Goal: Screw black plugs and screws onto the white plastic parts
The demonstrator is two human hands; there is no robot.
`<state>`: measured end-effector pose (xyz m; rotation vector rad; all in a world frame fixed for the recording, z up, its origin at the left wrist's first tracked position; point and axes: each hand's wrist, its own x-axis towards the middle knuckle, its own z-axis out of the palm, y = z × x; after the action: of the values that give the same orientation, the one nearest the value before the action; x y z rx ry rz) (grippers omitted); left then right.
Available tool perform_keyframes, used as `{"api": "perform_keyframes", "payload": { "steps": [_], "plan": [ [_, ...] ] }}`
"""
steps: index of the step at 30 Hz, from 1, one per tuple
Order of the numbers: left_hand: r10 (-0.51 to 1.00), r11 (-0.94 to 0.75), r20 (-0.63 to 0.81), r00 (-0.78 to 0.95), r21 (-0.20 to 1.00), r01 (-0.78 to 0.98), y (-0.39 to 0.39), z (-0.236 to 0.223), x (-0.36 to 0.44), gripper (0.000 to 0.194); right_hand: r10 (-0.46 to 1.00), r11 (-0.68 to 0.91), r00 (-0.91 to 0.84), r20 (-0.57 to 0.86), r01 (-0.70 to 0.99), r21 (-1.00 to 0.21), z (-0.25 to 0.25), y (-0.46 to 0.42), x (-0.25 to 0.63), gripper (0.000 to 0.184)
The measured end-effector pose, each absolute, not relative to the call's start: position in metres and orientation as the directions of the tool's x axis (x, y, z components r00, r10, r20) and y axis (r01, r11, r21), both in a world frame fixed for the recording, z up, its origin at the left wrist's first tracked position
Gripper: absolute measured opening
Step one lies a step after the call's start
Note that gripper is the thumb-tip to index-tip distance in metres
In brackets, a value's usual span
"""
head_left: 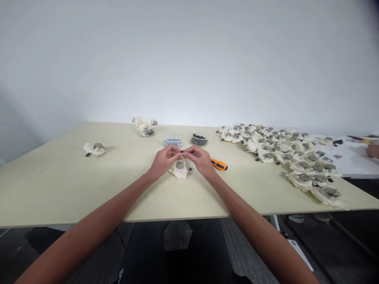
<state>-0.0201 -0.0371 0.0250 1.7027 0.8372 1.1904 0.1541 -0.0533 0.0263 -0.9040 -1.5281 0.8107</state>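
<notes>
My left hand (163, 161) and my right hand (200, 158) meet above the table, fingertips pinched together around a small black part (182, 151). Something pale or shiny shows just under it, too small to make out. Right below my fingers lies a cream plastic housing (179, 172) with a round grey motor-like piece (179, 165) in it and a black tip at its right side. An orange-and-black screwdriver (219, 164) rests beside my right hand, its shaft end hidden behind that hand.
Behind my hands stand a clear bowl of small silvery screws (172, 142) and a clear bowl of black parts (199, 139). More cream housings (144, 125) are piled at the back left, and one housing (94, 149) lies alone. Many similar housings (266, 156) cover the right side. Another person's hand (373, 150) shows far right.
</notes>
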Motion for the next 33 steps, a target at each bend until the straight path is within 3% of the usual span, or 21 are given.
{"api": "perform_keyframes", "payload": {
  "steps": [23, 26, 30, 33],
  "plan": [
    [0.880, -0.399, 0.372, 0.297, 0.916, 0.035, -0.037, 0.024, -0.018, 0.027, 0.892, 0.450, -0.013, 0.452, 0.117, -0.885, 0.026, -0.057, 0.149, 0.016],
    [0.851, -0.485, 0.451, 0.267, 0.871, 0.073, -0.036, 0.025, -0.017, 0.023, 0.890, 0.455, -0.003, 0.456, 0.064, -0.888, 0.027, -0.057, 0.147, 0.018],
    [0.725, -0.687, 0.660, 0.197, 0.711, 0.150, -0.036, 0.029, -0.016, 0.015, 0.884, 0.467, 0.016, 0.468, 0.028, -0.884, 0.028, -0.057, 0.143, 0.024],
    [0.674, -0.739, 0.712, 0.196, 0.652, 0.170, -0.037, 0.030, -0.016, 0.010, 0.891, 0.455, 0.010, 0.455, -0.009, -0.891, 0.028, -0.058, 0.141, 0.026]
  ]
}}
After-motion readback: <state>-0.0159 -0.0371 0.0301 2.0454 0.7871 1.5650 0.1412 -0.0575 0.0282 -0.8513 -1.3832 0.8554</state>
